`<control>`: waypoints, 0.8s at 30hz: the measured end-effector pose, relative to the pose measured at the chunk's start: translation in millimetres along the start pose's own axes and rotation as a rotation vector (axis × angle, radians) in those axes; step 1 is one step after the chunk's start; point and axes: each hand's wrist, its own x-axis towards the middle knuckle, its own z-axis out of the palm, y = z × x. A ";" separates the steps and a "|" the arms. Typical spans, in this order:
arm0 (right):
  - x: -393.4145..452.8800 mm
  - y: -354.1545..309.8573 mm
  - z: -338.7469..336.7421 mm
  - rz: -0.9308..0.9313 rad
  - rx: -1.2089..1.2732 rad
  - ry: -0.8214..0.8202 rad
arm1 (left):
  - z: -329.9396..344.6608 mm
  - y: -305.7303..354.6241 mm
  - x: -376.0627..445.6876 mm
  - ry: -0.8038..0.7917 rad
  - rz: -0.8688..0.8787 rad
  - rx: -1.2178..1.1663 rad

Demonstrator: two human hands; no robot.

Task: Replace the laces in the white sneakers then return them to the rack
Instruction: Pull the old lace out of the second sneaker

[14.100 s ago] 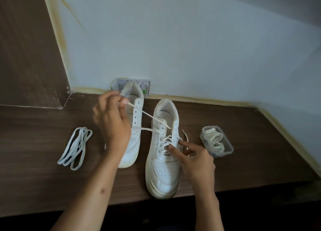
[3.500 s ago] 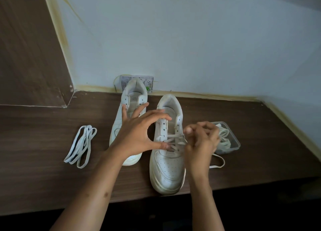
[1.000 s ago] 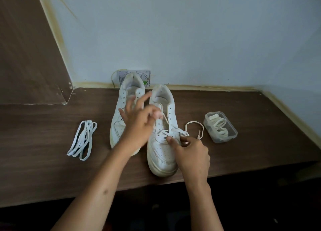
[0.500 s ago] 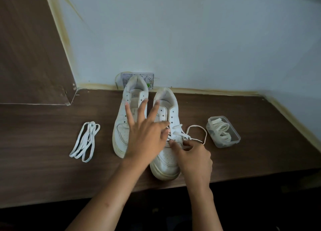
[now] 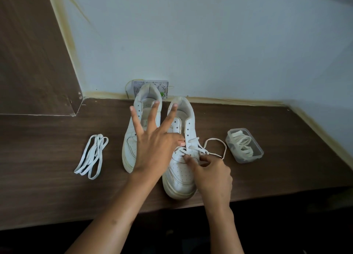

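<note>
- Left hand [image 5: 154, 148]: my thumb and forefinger pinch the lace [image 5: 193, 148] on the right sneaker [image 5: 181, 169]; other fingers splayed.
- Right hand [image 5: 210, 173] grips that lace too.
- Both sneakers, toes toward me, stand on the dark wooden shelf [image 5: 47, 187] against a pale blue wall [image 5: 210, 34].

Dark wood-grain tabletop [image 5: 47, 196] runs left to right, its front edge dropping into unlit black at the bottom of the view. Pale blue-white wall [image 5: 210, 43] behind and to the right, with a yellowish stained strip [image 5: 238, 101] where it meets the tabletop; a small grey plate with wires [image 5: 164, 85] sits low on the wall at that seam, its lower part hidden. Dark wood panel [image 5: 32, 53] fills the upper left, its slanted edge against the wall carrying the same yellowish staining, its lower corner chipped.
</note>
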 end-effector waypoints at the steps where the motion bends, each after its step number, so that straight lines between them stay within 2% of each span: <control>1: -0.1 0.0 0.3 0.000 -0.003 0.000 | 1.8 -3.4 1.2 0.005 0.024 -0.021; 3: 0.1 0.5 1.0 0.000 -0.001 0.003 | 5.6 -7.7 3.3 0.047 0.073 -0.045; 5: 0.9 1.1 0.9 0.005 0.005 0.006 | 7.8 -14.2 5.0 0.180 0.021 -0.093; 8: 1.9 1.9 0.7 0.005 0.012 0.003 | 4.7 -38.5 6.3 0.403 -0.317 -0.274; 9: 2.0 2.3 0.6 0.002 0.013 0.003 | 4.2 -47.8 4.5 0.431 -0.425 -0.305; 11: 1.6 2.0 0.4 -0.003 0.015 0.000 | 6.3 -59.2 -0.1 0.360 -0.549 -0.305; 13: 0.9 1.3 0.8 -0.008 0.015 0.000 | 7.6 -60.2 -2.1 0.268 -0.492 -0.289; 16: 1.0 1.0 1.0 -0.004 0.008 0.005 | 7.8 -44.3 1.1 0.177 -0.164 -0.258; 18: 1.5 1.3 1.5 -0.002 0.003 0.005 | 9.2 -30.7 3.1 0.129 -0.029 -0.227; 22: 2.5 1.3 1.9 0.001 -0.004 0.008 | 17.2 -20.1 2.5 0.176 0.037 -0.196; 24: 3.1 1.5 2.3 -0.001 -0.001 0.010 | 16.4 -22.6 3.3 0.247 -0.026 -0.219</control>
